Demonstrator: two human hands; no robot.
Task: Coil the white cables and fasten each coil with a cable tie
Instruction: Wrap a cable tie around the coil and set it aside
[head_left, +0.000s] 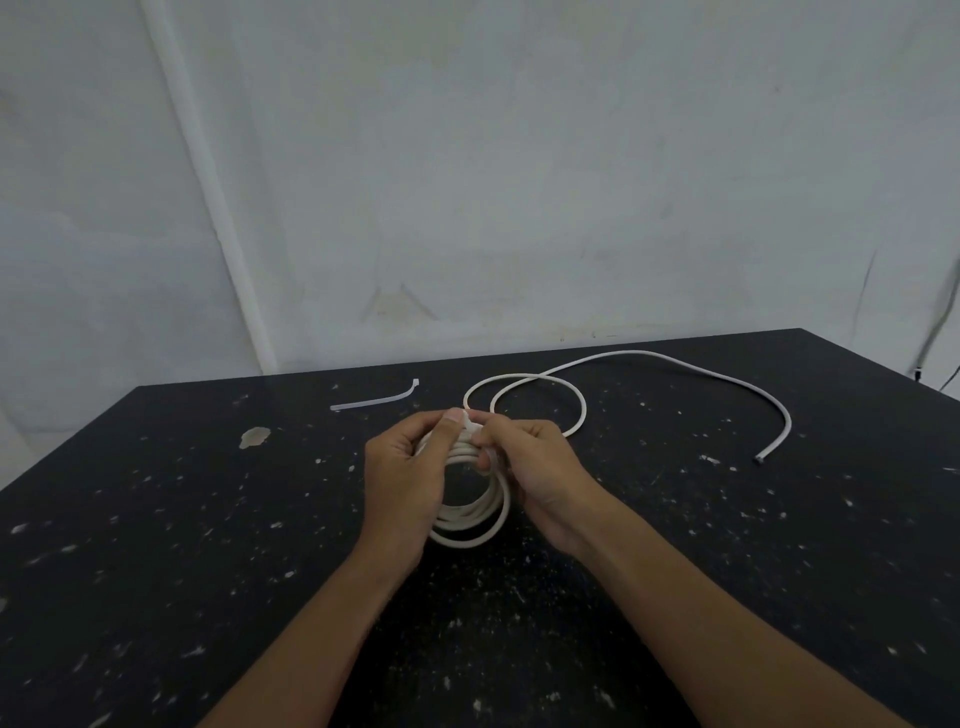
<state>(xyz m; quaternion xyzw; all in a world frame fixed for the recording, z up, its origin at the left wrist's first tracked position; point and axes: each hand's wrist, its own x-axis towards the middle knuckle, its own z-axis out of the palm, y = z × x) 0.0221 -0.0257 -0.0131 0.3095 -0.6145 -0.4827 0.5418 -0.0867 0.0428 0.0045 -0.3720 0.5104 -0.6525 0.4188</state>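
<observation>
A white cable coil (470, 519) of several loops sits between my hands above the black table. My left hand (402, 478) grips the coil's left side, its thumb pressed on the top of the bundle. My right hand (530, 462) pinches something white at the top of the coil; whether that is a cable tie or the cable's end I cannot tell. A second white cable (670, 359) lies loose on the table behind, with one loop and its end at the right. A spare translucent cable tie (374, 400) lies flat behind my left hand.
The black speckled table (182, 519) has its far edge against a pale grey wall. A pale chipped patch (254, 436) marks the tabletop at the left. A thin dark wire (935, 332) hangs by the wall at the far right.
</observation>
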